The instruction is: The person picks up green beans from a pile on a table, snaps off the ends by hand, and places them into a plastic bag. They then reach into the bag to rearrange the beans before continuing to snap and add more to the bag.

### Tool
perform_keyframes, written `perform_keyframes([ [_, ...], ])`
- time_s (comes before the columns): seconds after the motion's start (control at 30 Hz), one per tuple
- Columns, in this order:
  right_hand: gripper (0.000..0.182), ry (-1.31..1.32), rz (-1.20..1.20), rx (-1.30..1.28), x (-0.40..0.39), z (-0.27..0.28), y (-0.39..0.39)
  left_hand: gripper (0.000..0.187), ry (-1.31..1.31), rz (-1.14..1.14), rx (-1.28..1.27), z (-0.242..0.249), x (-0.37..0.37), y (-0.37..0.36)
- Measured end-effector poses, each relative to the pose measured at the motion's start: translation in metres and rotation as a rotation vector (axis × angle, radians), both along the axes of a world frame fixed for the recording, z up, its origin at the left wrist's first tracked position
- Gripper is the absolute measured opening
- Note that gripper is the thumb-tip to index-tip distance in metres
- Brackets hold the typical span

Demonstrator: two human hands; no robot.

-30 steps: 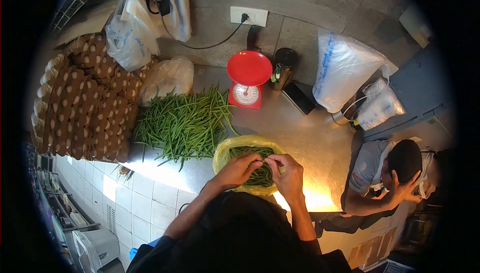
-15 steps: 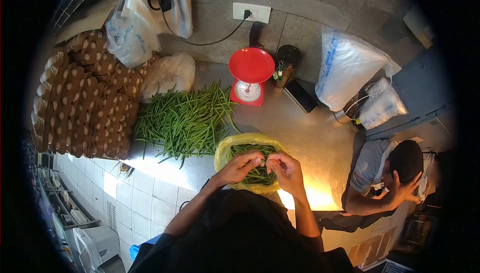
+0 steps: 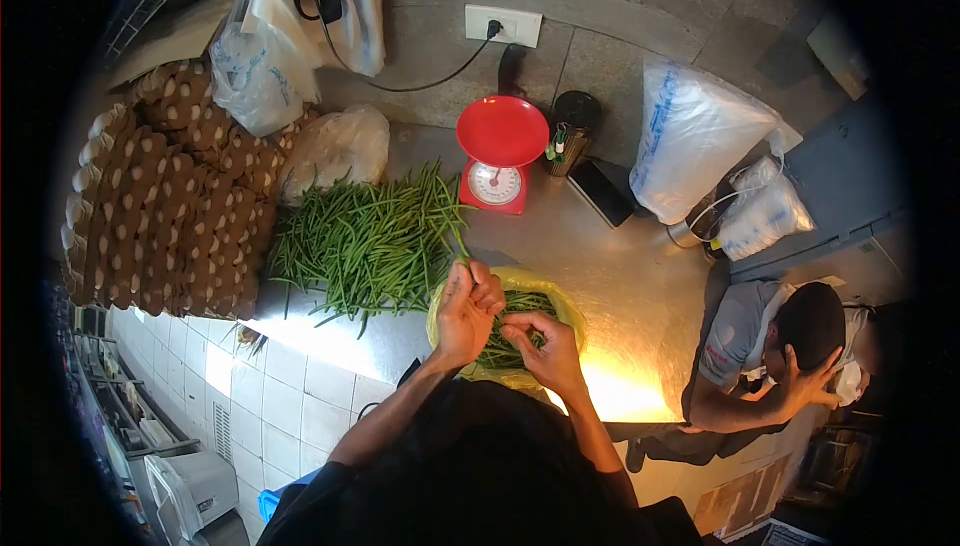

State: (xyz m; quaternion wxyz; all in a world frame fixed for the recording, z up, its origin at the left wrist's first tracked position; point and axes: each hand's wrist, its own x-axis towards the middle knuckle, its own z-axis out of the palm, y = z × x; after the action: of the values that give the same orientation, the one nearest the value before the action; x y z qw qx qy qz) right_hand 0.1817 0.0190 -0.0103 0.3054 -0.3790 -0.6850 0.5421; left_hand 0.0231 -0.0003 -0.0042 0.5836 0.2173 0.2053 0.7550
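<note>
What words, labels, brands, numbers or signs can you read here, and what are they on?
Nothing can be read for certain.
Dial of the red scale: markings, too small.
Big plastic bag on the right: blue print, blurred.
Small plastic pack beside it: blue print, blurred.
Hanging bag on the left: blue print, blurred.
Seated person's sleeve: reddish mark, too small.
White bin: dark label, too small.

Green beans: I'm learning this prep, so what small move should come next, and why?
Probably, with the left hand, draw one from the bean heap: those fingertips are at its edge, while the right hand is over the open yellow bag.
</note>
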Motion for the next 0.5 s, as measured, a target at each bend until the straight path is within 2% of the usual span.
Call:
perform_keyframes([
  [0.03,0.016,-0.001,0.001,0.000,-0.001,-0.001,0.001,0.031,-0.040,0.043,-0.027,0.002,0.000,0.000],
  [0.1,0.013,0.035,0.037,0.165,-0.004,-0.003,0.002,0.032,-0.082,0.084,-0.061,0.008,0.002,-0.002],
  [0.17,0.011,0.038,-0.029,0.124,-0.007,-0.006,-0.001,0.034,-0.192,0.075,-0.172,0.018,0.006,-0.002],
  [0.27,0.009,0.077,-0.141,0.036,-0.007,-0.014,-0.004,0.036,-0.217,-0.015,-0.155,0.002,0.009,0.000],
  [0.4,0.009,0.208,-0.240,-0.164,-0.005,-0.022,-0.010,0.036,-0.317,0.011,-0.201,-0.002,0.014,0.004],
  [0.5,0.008,0.242,-0.295,-0.013,-0.010,-0.022,-0.012,0.033,-0.410,0.020,-0.295,-0.002,0.013,0.003],
])
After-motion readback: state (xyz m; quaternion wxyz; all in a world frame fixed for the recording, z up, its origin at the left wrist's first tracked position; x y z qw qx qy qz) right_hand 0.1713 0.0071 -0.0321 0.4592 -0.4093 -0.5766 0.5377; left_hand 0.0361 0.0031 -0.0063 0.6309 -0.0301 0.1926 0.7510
